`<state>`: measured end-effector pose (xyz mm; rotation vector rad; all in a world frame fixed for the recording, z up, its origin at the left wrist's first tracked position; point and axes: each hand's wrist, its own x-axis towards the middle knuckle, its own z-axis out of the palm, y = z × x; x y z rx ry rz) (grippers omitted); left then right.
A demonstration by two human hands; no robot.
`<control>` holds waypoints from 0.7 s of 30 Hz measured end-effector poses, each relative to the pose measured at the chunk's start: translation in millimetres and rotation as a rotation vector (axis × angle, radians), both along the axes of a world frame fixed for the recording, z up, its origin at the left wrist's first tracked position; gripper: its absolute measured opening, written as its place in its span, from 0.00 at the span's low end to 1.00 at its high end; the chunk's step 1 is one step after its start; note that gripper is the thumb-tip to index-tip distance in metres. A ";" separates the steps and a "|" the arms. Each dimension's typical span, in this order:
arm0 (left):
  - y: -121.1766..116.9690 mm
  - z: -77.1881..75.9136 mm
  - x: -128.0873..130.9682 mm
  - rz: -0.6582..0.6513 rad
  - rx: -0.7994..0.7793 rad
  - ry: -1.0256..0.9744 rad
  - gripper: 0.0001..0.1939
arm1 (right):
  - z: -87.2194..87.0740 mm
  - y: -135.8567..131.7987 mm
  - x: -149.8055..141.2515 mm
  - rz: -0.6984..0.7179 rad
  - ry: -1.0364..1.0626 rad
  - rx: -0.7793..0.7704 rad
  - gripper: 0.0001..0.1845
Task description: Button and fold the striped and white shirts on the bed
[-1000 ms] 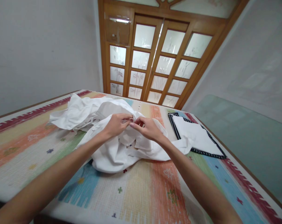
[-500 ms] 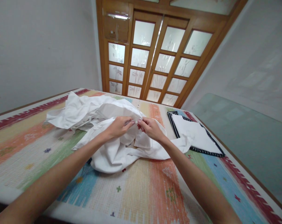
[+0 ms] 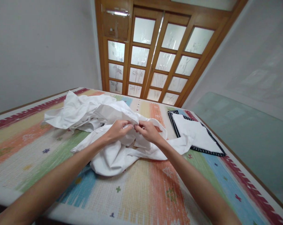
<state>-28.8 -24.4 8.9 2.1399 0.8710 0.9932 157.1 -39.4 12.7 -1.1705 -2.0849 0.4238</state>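
A crumpled white shirt [image 3: 111, 162] lies spread over the table, with a sleeve-like strip stretching to the right. My left hand [image 3: 119, 129] pinches a raised edge of its cloth near the middle. Close beside it, almost fingertip to fingertip, my right hand [image 3: 148, 130] grips the same edge. Any small detail between the fingertips is hidden. Bunched cloth lies to the left and in front of my hands.
A striped, patterned tablecloth [image 3: 132, 200] covers the table. To the right lies a folded white cloth item with black trim [image 3: 197, 132], touching the shirt's end. Beyond the table stand wooden glazed doors [image 3: 153, 59], and a pale glass panel [image 3: 244, 128] leans at the right wall.
My hands have come closer together, the right one shifting slightly left and down. The held edge has lowered a little, and a loop of cloth now shows behind my right hand.
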 end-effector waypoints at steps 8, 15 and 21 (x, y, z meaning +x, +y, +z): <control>-1.1 -1.3 -4.2 -0.012 0.102 0.076 0.13 | -3.7 0.4 0.1 0.081 0.184 -0.186 0.14; -4.1 0.8 -4.7 -0.033 0.161 0.088 0.13 | -4.3 3.0 -1.9 0.075 0.267 -0.268 0.14; -4.4 2.0 -3.8 0.001 0.249 0.121 0.11 | -3.8 2.3 -4.4 0.001 0.192 -0.159 0.14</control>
